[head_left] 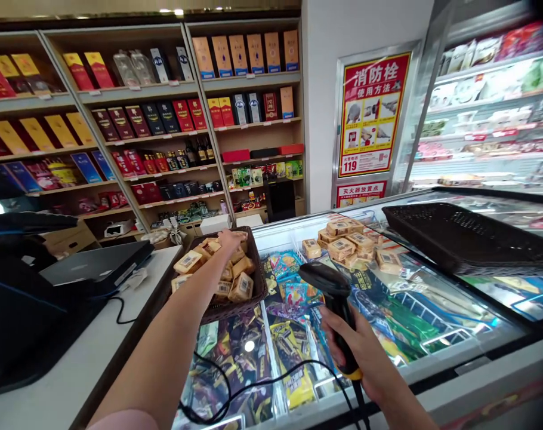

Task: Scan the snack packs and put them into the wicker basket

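Two bare hands work over a glass-topped freezer (432, 310): left hand (230, 240) reaches into a brown wicker basket (235, 307) of tan packets (241, 286), fingers seemingly closing; right hand (365, 352) grips a black barcode scanner (332, 286).

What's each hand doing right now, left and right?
Left hand: reaching into the wicker basket, on the small packets; grip cannot be told.
Right hand: closed around the barcode scanner.
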A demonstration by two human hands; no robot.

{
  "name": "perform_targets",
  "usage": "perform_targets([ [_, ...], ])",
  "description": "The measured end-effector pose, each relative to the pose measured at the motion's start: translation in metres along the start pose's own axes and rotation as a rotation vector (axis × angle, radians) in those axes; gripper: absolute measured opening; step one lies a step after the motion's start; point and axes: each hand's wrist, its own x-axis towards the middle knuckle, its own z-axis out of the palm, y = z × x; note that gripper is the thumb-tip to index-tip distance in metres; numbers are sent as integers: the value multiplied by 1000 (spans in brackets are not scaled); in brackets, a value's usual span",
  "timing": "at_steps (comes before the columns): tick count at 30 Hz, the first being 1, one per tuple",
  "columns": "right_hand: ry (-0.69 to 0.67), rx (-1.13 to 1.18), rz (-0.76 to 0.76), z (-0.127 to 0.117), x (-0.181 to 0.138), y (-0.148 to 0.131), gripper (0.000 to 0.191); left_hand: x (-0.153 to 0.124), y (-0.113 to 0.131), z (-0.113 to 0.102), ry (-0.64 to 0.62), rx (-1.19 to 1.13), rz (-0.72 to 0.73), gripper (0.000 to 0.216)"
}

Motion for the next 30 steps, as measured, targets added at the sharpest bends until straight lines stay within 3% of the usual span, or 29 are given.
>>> perform_targets([
  [6,27,32,1,-8,5,-6,49,-7,25,27,-117,79,252,36],
  [11,63,58,11,-17,0,-10,48,-40,74,79,-315,44,450,38],
  [16,144,-10,0,-37,-9,-9,51,-77,120,135,-443,-37,480,44],
  [20,198,-45,-35,-54,-17,-11,51,-94,143,159,-490,-111,423,39],
  [25,226,-32,-62,-62,-26,-17,50,-104,138,148,-561,-133,429,45],
  [30,187,-1,-69,-50,-34,-20,52,-116,103,91,-629,-165,617,92],
])
